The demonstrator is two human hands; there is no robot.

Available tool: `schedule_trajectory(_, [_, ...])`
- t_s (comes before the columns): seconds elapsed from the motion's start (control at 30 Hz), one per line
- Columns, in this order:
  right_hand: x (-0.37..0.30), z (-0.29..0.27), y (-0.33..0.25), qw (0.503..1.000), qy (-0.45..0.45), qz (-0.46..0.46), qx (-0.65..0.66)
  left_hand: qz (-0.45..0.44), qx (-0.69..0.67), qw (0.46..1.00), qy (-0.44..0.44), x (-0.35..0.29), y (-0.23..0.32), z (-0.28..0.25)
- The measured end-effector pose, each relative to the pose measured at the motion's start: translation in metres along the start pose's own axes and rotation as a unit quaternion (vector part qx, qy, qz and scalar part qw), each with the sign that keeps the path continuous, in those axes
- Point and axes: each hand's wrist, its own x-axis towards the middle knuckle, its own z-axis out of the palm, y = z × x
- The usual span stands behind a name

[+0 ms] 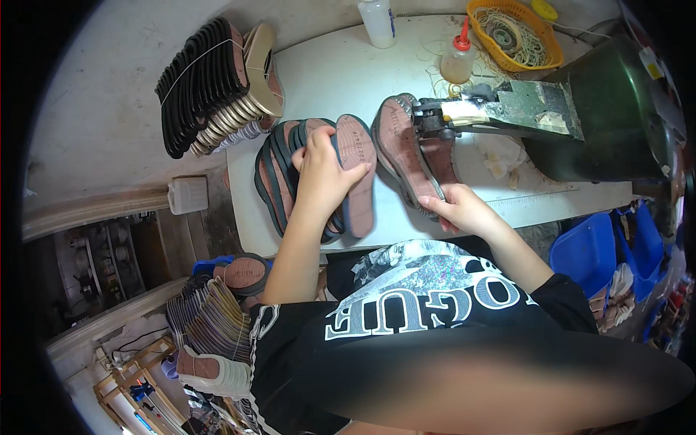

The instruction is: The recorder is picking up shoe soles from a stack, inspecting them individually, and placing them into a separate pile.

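Observation:
On the white worktable (319,80), a row of dark-edged shoe soles (274,188) with brownish-pink faces leans together. My left hand (322,170) is closed at its right end, the thumb on the face of the rightmost sole (357,152) and the fingers reaching back over the row. My right hand (460,210) pinches the near end of another sole (400,138), which has a pale studded-looking edge. Its far end lies against the metal head (433,119) of a green bench machine (609,109). A further pinkish sole (439,159) shows partly behind it.
Tied bundles of soles (217,87) stand at the back left. A white bottle (378,23), a red-tipped glue bottle (457,64) and a yellow basket of bands (516,35) sit along the back. Blue bins (583,254) are at the right; more soles (214,319) are stacked lower left.

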Motion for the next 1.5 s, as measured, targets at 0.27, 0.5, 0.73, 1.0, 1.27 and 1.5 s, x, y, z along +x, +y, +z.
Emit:
schedule_trajectory(0.27, [-0.026, 0.005, -0.049, 0.903, 0.136, -0.405, -0.033, -0.024, -0.674, 0.735, 0.073, -0.026, 0.044, -0.034])
schedule_trajectory(0.5, [-0.005, 0.01, -0.049, 0.875, 0.128, -0.463, 0.059, -0.049, -0.784, 0.619, -0.007, -0.02, 0.066, -0.052])
schedule_trajectory(0.73, [-0.023, -0.001, -0.057, 0.833, -0.242, -0.272, 0.417, -0.041, -0.795, 0.605, -0.028, -0.021, 0.095, -0.046])
schedule_trajectory(1.0, [-0.002, -0.024, -0.055, 0.905, -0.22, -0.289, 0.224, -0.007, -0.751, 0.66, 0.008, -0.022, 0.106, -0.031])
schedule_trajectory(1.27, [-0.048, -0.044, -0.096, 0.979, -0.051, -0.194, 0.026, 0.046, -0.645, 0.749, 0.142, -0.011, 0.103, -0.01])
schedule_trajectory(1.5, [-0.038, -0.043, -0.069, 0.951, -0.057, -0.207, 0.221, -0.069, -0.698, 0.709, 0.07, 0.021, 0.093, -0.009])
